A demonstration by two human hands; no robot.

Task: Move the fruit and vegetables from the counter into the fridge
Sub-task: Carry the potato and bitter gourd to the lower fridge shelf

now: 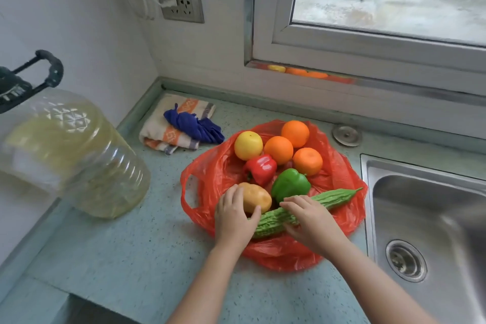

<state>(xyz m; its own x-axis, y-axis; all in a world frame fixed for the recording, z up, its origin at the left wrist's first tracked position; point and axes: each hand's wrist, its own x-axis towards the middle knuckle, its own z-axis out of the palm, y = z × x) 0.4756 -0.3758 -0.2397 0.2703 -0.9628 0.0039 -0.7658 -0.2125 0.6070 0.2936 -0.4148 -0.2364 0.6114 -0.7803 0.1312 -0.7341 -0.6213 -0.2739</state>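
**Two hands on the veggies**

Low in the middle of the frame, the left hand (234, 216) curls round a potato (259, 196) and the right hand (307, 221) grips a long bumpy gourd (339, 198) — both lie on a red bag (210, 173). Behind them sit a green pepper (290, 184), a red pepper (260, 168), oranges (278, 149) and a yellow fruit (248, 145).

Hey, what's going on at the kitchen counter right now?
A person is handling produce on a red bag on the counter. The left hand grips the potato and the right hand grips the bitter gourd. Three oranges, a yellow fruit, a red pepper and a green pepper lie on the bag.
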